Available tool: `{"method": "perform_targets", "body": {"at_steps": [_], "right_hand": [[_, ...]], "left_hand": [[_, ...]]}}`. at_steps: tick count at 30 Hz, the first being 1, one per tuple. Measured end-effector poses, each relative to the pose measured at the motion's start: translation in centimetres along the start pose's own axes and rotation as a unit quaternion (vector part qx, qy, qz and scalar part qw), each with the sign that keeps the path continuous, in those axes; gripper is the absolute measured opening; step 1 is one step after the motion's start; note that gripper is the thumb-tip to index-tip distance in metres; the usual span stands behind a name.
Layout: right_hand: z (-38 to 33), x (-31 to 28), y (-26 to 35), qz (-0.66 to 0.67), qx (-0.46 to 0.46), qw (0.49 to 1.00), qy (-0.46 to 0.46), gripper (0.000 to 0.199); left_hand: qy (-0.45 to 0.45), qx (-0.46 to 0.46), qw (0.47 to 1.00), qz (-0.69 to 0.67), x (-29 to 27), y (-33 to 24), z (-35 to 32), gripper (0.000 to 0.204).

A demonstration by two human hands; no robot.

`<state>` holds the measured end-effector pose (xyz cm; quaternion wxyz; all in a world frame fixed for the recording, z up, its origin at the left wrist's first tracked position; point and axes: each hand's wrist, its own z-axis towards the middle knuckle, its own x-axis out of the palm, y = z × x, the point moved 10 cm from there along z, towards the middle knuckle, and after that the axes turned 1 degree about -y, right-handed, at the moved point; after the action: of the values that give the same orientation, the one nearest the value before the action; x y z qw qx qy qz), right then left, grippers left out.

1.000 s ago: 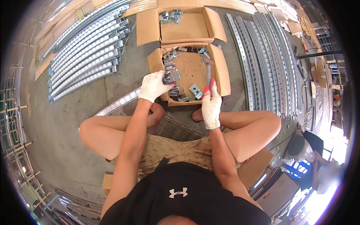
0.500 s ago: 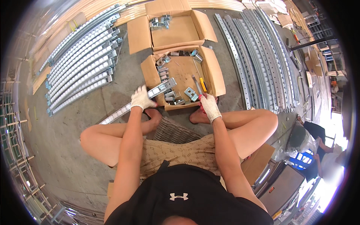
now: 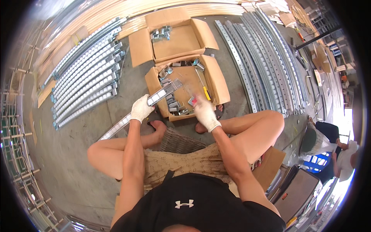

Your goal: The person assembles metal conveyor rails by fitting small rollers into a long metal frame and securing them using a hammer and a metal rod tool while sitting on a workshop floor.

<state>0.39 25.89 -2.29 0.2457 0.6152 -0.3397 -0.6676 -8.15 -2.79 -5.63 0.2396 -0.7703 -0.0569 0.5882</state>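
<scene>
Item: long metal rail [image 3: 135, 112], clamped in my left hand [image 3: 140, 108], long axis running near-left to far-right, far end over the cardboard box [image 3: 216, 83]. Right hand [image 3: 205, 113] blurred; fingers' state unclear.

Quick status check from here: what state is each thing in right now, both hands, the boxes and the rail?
Left hand: gloved, gripping the long metal rail.
Right hand: gloved, blurred, over the near box; hold unclear.
Near cardboard box: flaps open, metal brackets inside.
Far cardboard box: open, few brackets.
Yellow-handled screwdriver: lying in near box.

2 open cardboard boxes [image 3: 185, 38] [image 3: 216, 81], 2 gloved hands [image 3: 141, 109] [image 3: 205, 112], 1 screwdriver [image 3: 203, 87].
</scene>
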Motion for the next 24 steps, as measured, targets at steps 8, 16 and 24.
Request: {"method": "perform_targets", "body": {"at_steps": [8, 16, 24], "right_hand": [[-0.6, -0.2, 0.7, 0.075, 0.126, 0.983, 0.109, 0.044], [-2.2, -1.8, -0.7, 0.140, 0.189, 0.965, -0.112, 0.044], [-0.4, 0.9, 0.2, 0.041, 0.102, 0.991, 0.072, 0.033]], "left_hand": [[0.038, -0.015, 0.999, 0.005, 1.5, 0.8, -0.7, 0.049], [0.006, -0.004, 1.000, 0.021, 1.1, 0.4, 0.3, 0.048], [-0.020, 0.018, 0.999, 0.018, 0.8, 0.3, -0.1, 0.049]]}}
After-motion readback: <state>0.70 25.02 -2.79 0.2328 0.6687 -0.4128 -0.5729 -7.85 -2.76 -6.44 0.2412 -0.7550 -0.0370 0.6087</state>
